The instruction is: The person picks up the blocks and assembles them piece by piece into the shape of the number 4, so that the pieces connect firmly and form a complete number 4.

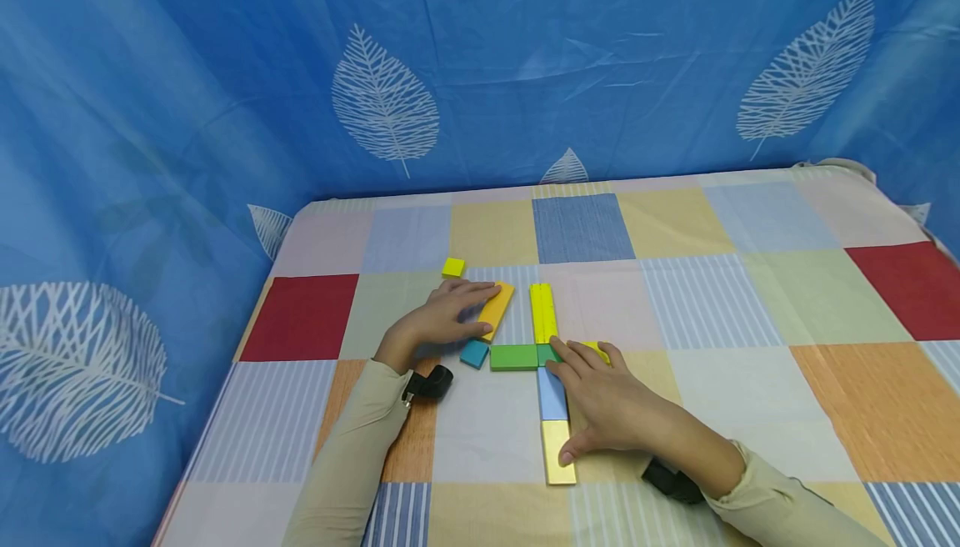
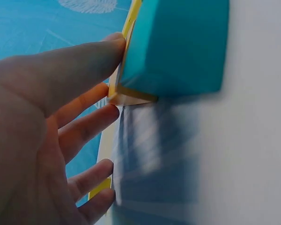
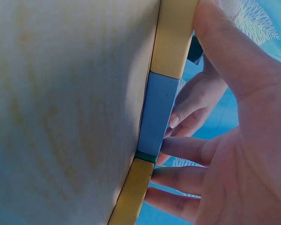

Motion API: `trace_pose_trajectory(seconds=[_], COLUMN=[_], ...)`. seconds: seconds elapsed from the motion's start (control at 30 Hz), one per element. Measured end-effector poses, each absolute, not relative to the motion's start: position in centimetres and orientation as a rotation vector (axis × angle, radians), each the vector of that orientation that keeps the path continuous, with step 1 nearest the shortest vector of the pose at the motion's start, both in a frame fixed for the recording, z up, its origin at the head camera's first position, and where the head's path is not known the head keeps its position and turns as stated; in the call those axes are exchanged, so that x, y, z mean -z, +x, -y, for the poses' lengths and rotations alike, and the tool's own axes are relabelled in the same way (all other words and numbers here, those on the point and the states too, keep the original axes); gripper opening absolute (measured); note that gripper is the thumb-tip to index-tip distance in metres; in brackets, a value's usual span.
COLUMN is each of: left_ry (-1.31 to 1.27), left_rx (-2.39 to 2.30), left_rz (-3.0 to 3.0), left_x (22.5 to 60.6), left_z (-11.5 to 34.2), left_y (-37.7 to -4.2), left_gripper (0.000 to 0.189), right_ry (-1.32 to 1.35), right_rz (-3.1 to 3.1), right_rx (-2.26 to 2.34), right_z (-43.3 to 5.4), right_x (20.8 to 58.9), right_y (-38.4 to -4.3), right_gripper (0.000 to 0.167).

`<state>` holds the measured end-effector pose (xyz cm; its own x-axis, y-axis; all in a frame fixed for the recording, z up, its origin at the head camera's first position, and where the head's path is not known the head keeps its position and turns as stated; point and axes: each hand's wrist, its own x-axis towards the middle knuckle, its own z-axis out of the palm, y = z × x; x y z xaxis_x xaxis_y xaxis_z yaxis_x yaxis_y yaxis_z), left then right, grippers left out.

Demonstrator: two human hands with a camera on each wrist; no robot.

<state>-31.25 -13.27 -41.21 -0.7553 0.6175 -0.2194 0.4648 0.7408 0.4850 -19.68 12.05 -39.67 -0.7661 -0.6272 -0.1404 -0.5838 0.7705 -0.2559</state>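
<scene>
My left hand (image 1: 442,318) holds a flat orange block (image 1: 498,309) between thumb and fingertips. The block lies slanted on the patchwork cloth. Just below it sits a small teal block (image 1: 474,354), large in the left wrist view. Spread over a cross of blocks is my right hand (image 1: 611,405), its thumb on the pale yellow block (image 1: 557,455) and its fairly straight fingertips at the middle. Above that block come a light blue block (image 1: 552,393), a small green block (image 1: 545,353) and bright yellow strips (image 1: 542,313). A green block (image 1: 513,358) forms the left arm.
A small yellow block (image 1: 453,268) lies beyond my left hand. Another yellow block (image 1: 597,348) forms the cross's right arm, partly hidden by my right fingers. The patchwork tablecloth (image 1: 720,405) covers the table, and a blue leaf-print curtain (image 1: 525,72) hangs behind and at the left.
</scene>
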Motion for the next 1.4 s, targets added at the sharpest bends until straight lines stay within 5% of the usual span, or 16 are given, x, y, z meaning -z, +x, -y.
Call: trace_pose_trajectory(seconds=[1.4], left_ry=[0.760], left_rx=[-0.572], left_rz=[-2.580], left_x=[41.03], left_z=[13.06], left_y=[-30.84], left_gripper=[0.064], right_ry=[-0.967], right_rz=[-2.749], right_rx=[0.283], right_z=[-12.15], right_x=[39.81], right_y=[-19.69], right_gripper=[0.111])
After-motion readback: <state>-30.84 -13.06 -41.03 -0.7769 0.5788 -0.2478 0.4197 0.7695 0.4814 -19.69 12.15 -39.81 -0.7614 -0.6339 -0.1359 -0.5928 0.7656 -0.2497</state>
